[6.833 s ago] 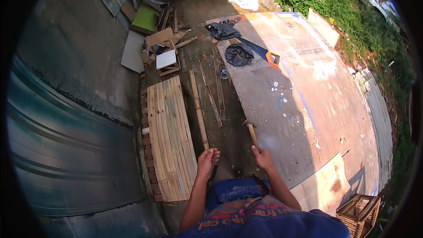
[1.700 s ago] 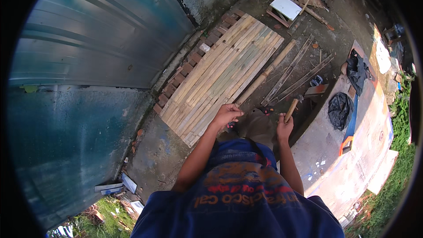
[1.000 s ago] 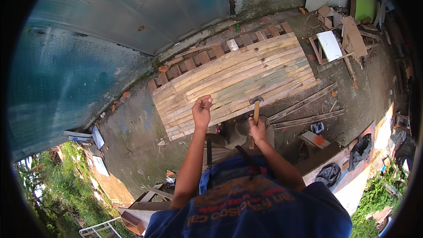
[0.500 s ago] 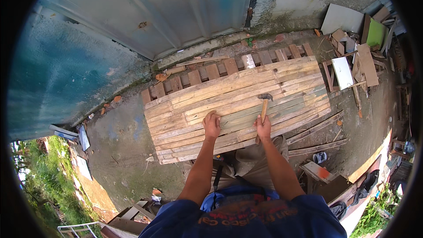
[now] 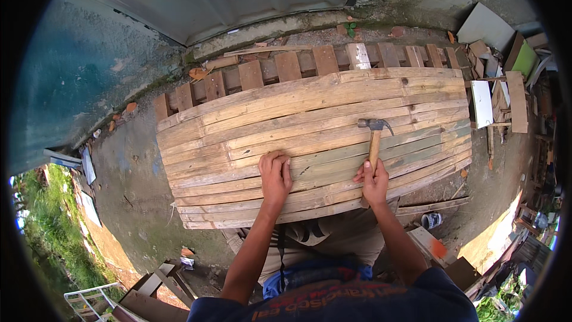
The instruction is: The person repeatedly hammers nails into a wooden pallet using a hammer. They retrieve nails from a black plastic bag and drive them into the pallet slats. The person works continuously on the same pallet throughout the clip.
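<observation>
In front of me lies a panel of long split-bamboo slats [image 5: 333, 110], weathered tan with a greenish-grey patch on the right. My left hand [image 5: 275, 180] rests on the slats left of centre. Its fingers are curled in toward the thumb, and whatever they may hold is hidden. To its right, my right hand [image 5: 373, 188] is closed round the wooden handle of a claw hammer [image 5: 375, 137]. The dark hammer head is raised above the slats, its claw toward the right. Short brown boards [image 5: 287, 67] stick out beyond the panel's far edge.
A metal door [image 5: 238, 0] and a blue-green wall [image 5: 65, 83] stand beyond the panel. Scrap boards [image 5: 517, 101] are heaped at the far right. A paint can [image 5: 431, 220] sits on the ground near my right. Pieces of wood [image 5: 158, 289] lie at the near left.
My view has shifted closer to the panel. My left hand has moved slightly left on the slats. My right hand still grips the hammer, whose head has turned a little.
</observation>
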